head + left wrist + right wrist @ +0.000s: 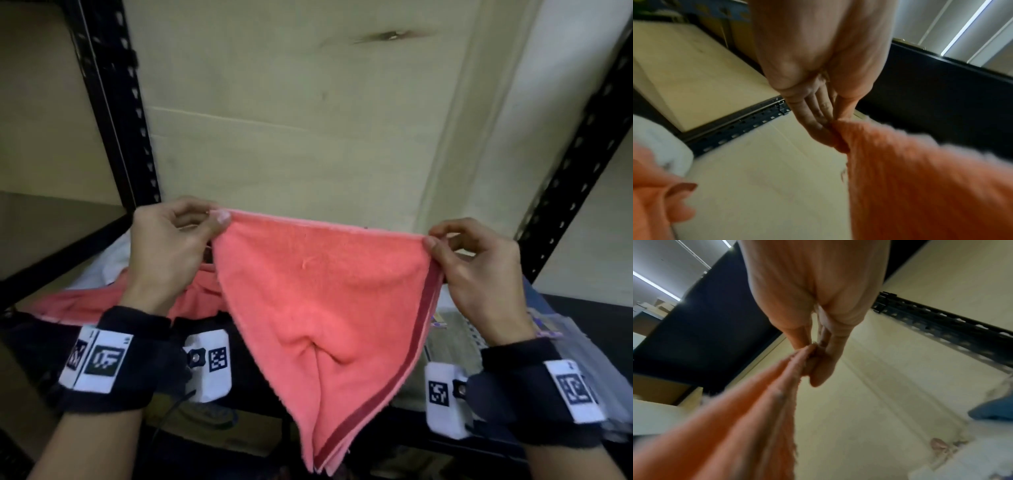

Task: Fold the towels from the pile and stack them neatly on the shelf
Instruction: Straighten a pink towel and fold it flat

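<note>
While the black metal shelf (113, 113) framed the scene, a pink towel (322, 308) hung doubled before it, mid-fold. The left hand (171, 240) and right hand (479, 267) each pinched a top corner, well apart. Next, probably, another fold, corners brought together evenly.

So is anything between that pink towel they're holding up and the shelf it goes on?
Nothing visible does. The left hand and right hand pinch the top corners of the salmon-pink terry towel, which hangs in front of the black metal shelf; its pale wooden board shows bare.
</note>
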